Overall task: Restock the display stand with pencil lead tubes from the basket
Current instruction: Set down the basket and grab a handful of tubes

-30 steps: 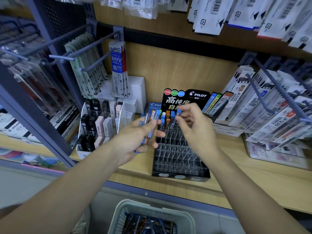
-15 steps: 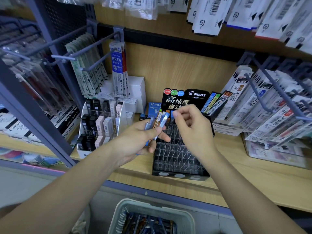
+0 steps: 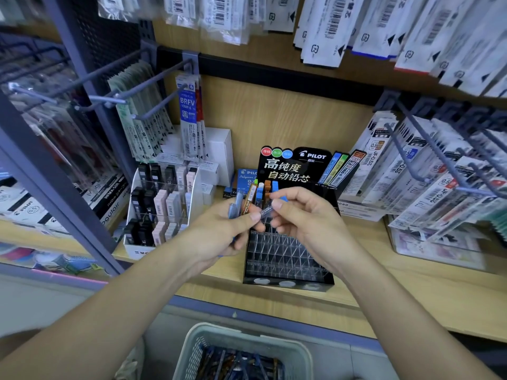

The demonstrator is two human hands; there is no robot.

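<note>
The left grip (image 3: 216, 234), a bare hand, is curled around a bunch of pencil lead tubes (image 3: 247, 198). The tubes stand up between the thumb and the fingers and spread like a fan, with blue and orange colours. The right grip (image 3: 304, 218) is also closed: its thumb and first fingers pinch a single tube (image 3: 266, 212), clear with a blue cap, which lies tilted between the two hands. The lower end of this tube is at the left thumb; I cannot tell whether the thumb also holds it.

Both hands are above the back part of the display stand (image 3: 282, 259). It is a black stand with rows of clear compartments, and it sits at the front edge of the wooden shelf (image 3: 411, 292), near the middle. Only its back row has tubes in it (image 3: 267, 187), just behind the hands and under the black header card (image 3: 301, 163) with the word PILOT.

The basket (image 3: 247, 334) is below the front edge of the shelf, and more tubes (image 3: 236, 363) lie inside it. On the shelf, left of the stand, is a white eraser display (image 3: 162, 204).
</note>
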